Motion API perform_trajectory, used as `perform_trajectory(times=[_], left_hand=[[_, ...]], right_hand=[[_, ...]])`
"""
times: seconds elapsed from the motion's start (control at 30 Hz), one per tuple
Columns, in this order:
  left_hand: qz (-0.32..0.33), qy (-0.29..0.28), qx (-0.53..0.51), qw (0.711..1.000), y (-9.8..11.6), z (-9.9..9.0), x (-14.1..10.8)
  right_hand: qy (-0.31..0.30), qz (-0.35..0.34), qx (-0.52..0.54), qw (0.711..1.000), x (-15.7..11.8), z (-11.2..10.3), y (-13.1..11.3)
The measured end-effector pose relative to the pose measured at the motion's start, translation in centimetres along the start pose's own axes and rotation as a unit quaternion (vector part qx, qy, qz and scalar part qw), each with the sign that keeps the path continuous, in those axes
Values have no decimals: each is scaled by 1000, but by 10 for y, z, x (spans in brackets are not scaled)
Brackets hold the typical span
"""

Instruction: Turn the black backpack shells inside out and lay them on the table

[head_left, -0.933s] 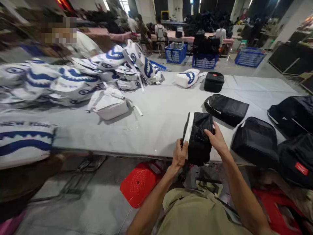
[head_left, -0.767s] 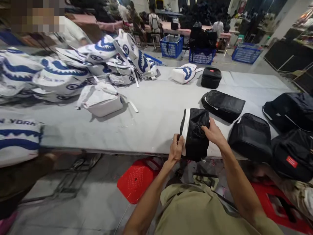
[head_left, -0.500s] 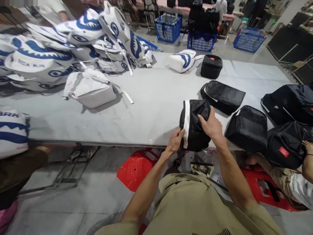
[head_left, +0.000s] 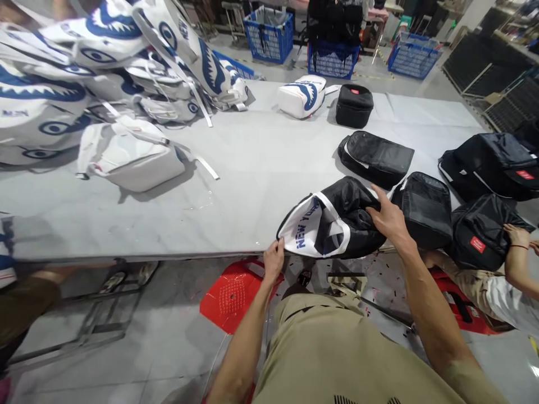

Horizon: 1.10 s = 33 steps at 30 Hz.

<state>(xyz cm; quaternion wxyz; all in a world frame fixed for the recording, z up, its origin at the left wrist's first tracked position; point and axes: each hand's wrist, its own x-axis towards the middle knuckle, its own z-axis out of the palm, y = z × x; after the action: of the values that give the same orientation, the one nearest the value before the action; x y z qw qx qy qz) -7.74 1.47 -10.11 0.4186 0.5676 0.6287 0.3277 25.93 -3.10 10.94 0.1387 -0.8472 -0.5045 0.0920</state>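
Note:
A backpack (head_left: 332, 224) lies at the near edge of the grey table (head_left: 236, 185), partly turned inside out: its left part is white with blue lettering, its right part is black lining. My left hand (head_left: 273, 261) pinches the white lower-left corner at the table's edge. My right hand (head_left: 389, 216) grips the black fabric on the right side.
A heap of white and blue shark-print backpacks (head_left: 105, 62) fills the table's far left, with a plain white one (head_left: 130, 157) nearer. Several black backpacks (head_left: 425, 207) lie to the right. Another person's hand (head_left: 516, 235) rests on one. A red stool (head_left: 233, 294) and blue baskets (head_left: 269, 25) stand on the floor.
The backpack was an upright black bundle with a white strip; now it lies spread sideways with its white printed side showing. My left hand moved down-left to its corner. The camera tilted down.

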Motion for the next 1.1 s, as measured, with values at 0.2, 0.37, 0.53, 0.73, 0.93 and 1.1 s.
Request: perform_trajectory(times=[0.2, 0.37, 0.53, 0.73, 0.93, 1.1], left_hand=[[-59, -53, -56, 995, -37, 8, -3], [19, -8, -72, 997, 35, -35, 52], [66, -41, 121, 990, 79, -39, 92], [-56, -95, 190, 976, -19, 15, 35], [-75, -153, 209, 963, -37, 27, 4], [305, -231, 307, 871, 10, -14, 40]], right_hand=[[-22, -130, 49, 990, 3, 2, 5], [-44, -152, 35, 987, -7, 13, -23], [-7, -122, 27, 992, -15, 24, -17], [34, -28, 73, 996, -5, 24, 25], [37, -63, 70, 995, 0, 16, 6], [111, -121, 3, 986, -19, -2, -42]])
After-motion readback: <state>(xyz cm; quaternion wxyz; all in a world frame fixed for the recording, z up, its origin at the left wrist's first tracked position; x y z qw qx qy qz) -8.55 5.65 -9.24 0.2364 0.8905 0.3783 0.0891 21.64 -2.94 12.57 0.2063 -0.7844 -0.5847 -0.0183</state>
